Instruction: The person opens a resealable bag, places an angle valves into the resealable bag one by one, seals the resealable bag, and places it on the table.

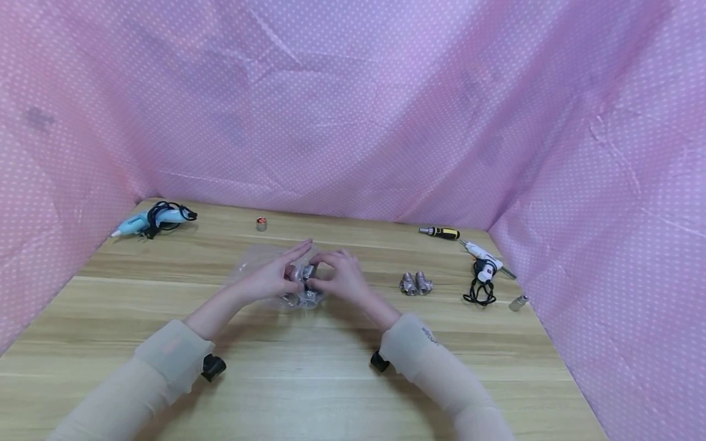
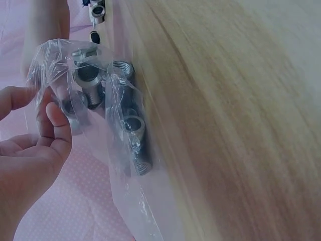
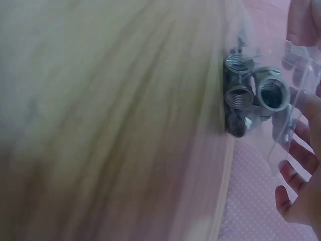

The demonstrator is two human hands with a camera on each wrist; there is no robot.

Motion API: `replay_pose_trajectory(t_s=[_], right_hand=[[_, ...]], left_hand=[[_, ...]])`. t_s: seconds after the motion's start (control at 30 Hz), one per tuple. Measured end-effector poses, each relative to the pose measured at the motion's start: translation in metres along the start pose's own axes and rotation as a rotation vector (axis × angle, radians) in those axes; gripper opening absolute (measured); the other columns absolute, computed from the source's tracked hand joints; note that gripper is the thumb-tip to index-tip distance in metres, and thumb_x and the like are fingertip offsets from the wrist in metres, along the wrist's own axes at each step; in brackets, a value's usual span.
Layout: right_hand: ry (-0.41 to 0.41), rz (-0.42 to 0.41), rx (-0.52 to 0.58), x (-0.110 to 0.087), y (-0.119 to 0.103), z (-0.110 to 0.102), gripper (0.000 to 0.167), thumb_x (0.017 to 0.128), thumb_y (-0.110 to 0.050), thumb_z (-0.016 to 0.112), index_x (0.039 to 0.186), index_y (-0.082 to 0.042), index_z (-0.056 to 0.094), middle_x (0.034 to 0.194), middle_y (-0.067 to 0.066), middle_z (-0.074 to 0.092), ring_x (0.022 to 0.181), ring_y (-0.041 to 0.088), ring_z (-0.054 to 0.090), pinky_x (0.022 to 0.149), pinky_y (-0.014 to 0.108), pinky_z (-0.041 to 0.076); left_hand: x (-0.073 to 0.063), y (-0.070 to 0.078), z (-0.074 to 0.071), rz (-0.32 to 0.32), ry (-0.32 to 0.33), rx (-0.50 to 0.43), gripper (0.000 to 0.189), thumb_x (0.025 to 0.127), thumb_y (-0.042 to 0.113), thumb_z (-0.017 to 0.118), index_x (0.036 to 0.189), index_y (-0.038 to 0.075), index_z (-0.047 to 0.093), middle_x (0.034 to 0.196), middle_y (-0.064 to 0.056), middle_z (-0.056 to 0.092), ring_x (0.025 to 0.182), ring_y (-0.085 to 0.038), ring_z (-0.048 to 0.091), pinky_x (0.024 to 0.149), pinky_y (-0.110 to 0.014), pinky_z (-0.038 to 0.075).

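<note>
A clear plastic bag lies on the table's middle with several metal tee pipe fittings in it. My left hand pinches the bag's film near its mouth, thumb and fingers bent. From the other side my right hand reaches to the bag's opening, thumb and forefinger about a metal pipe fitting. In the right wrist view, the film partly covers those fingers. Two more tee fittings stand side by side on the table, to the right of my right hand.
A blue glue gun with a coiled black cord lies at the back left. A small metal cylinder stands at the back. On the right are a screwdriver, a white corded tool and a small metal piece. Pink cloth surrounds the table.
</note>
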State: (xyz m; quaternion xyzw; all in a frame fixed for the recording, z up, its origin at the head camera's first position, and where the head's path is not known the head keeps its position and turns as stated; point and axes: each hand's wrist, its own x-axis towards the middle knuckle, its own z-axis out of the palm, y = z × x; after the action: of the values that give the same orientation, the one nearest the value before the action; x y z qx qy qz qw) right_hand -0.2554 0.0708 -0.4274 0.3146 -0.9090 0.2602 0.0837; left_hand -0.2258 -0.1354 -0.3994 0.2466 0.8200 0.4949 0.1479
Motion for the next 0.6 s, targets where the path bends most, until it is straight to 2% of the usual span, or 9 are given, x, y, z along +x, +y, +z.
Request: replay_pose_trajectory(t_s=[0.1,0.23,0.43,0.6], right_hand=[[-0.009,0.022,-0.011,0.001,-0.001,0.000,0.048,0.075,-0.041,0.077,0.117,-0.022,0.065,0.121,-0.005,0.064,0.106,0.015,0.050,0.090,0.036,0.039],[-0.030,0.031,0.023,-0.002,-0.001,-0.004,0.053,0.076,-0.041,0.075,0.123,-0.021,0.061,0.126,-0.005,0.062,0.113,0.016,0.049,0.099,0.041,0.038],[-0.022,-0.044,0.112,-0.012,0.000,-0.025,0.053,0.076,-0.030,0.077,0.125,-0.015,0.061,0.127,-0.002,0.061,0.118,0.020,0.052,0.104,0.046,0.037],[-0.004,-0.102,0.123,-0.022,0.009,-0.046,0.054,0.074,-0.027,0.079,0.123,-0.015,0.061,0.127,-0.002,0.061,0.119,0.018,0.052,0.108,0.046,0.032]], left_hand=[[0.001,0.000,0.000,-0.004,-0.002,-0.016,0.094,0.080,-0.004,0.063,0.153,0.019,0.009,0.157,-0.014,0.015,0.072,-0.015,0.055,0.058,-0.028,0.052],[0.001,0.000,0.000,-0.011,-0.001,-0.028,0.095,0.079,-0.004,0.062,0.153,0.021,0.008,0.158,-0.012,0.008,0.074,-0.016,0.056,0.061,-0.033,0.054],[0.000,-0.001,-0.001,-0.013,0.008,-0.027,0.096,0.079,-0.005,0.062,0.153,0.022,0.008,0.158,-0.012,0.007,0.071,-0.015,0.055,0.060,-0.033,0.054],[0.000,-0.001,-0.001,-0.005,0.015,-0.020,0.096,0.079,-0.005,0.063,0.153,0.021,0.009,0.158,-0.011,0.007,0.071,-0.016,0.055,0.060,-0.031,0.054]])
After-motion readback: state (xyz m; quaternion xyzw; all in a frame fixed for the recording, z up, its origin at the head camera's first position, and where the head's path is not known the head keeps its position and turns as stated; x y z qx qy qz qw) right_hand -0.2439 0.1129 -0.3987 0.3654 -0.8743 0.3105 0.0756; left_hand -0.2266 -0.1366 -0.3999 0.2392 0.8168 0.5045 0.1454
